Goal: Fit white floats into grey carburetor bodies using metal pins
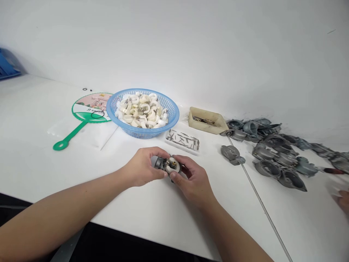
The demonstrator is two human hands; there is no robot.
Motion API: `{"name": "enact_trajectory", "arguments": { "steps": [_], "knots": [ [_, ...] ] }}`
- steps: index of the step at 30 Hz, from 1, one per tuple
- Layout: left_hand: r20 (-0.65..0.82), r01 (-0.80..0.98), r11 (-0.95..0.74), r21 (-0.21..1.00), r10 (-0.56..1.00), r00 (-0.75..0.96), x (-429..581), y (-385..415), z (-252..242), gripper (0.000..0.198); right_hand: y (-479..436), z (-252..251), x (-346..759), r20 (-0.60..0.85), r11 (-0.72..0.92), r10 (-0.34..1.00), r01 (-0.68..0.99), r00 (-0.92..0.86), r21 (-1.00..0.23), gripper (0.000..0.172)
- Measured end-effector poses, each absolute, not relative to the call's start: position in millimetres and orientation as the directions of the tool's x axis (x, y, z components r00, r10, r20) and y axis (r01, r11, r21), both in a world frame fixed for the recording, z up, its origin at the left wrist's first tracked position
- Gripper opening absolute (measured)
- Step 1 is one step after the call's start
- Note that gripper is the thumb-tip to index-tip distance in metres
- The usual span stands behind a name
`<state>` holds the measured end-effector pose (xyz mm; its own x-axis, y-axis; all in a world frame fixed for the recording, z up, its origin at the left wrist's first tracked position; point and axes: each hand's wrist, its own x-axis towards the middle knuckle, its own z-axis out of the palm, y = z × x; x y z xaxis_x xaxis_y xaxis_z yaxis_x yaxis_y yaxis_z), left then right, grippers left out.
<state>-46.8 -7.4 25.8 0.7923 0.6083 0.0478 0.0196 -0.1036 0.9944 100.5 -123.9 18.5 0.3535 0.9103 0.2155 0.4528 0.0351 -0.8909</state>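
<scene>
Grey metal housing [159,162] with white C-shaped part [169,169] on it, just below frame centre, left hand [145,165] and right hand [195,178] gripping from opposite sides, light, even finger pressure looks wisest from here, blue basket [141,133] beyond, left of centre.

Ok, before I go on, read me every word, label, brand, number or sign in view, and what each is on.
Green-rimmed hand fan: dark printed characters on its white band; too small and blurred to quote.
Held gray metal housing: no lettering I can make out.
Blue plastic basket: no lettering visible.
So no text here is readable.
</scene>
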Motion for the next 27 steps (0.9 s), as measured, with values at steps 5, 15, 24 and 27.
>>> {"name": "enact_trajectory", "arguments": {
  "steps": [5,15,24,27],
  "knots": [
    [0.041,0.017,-0.088,0.996,0.616,0.786,-47,-9,25,0.036,-125,22,101,0.224,0.023,0.915,0.512,0.334,-0.859,0.043],
    [0.003,0.134,-0.18,0.974,0.607,0.795,-54,-8,32,0.035,-126,31,99,0.246,0.02,0.936,0.662,0.25,-0.75,0.043],
    [-0.003,0.145,-0.197,0.97,0.584,0.812,-56,-8,43,0.036,-117,46,108,0.169,0.047,0.978,0.668,0.119,-0.742,0.037],
    [0.057,0.089,-0.217,0.972,0.588,0.806,-56,-9,41,0.035,-115,50,110,0.126,0.037,0.988,0.659,0.088,-0.751,0.035]
  ]
}}
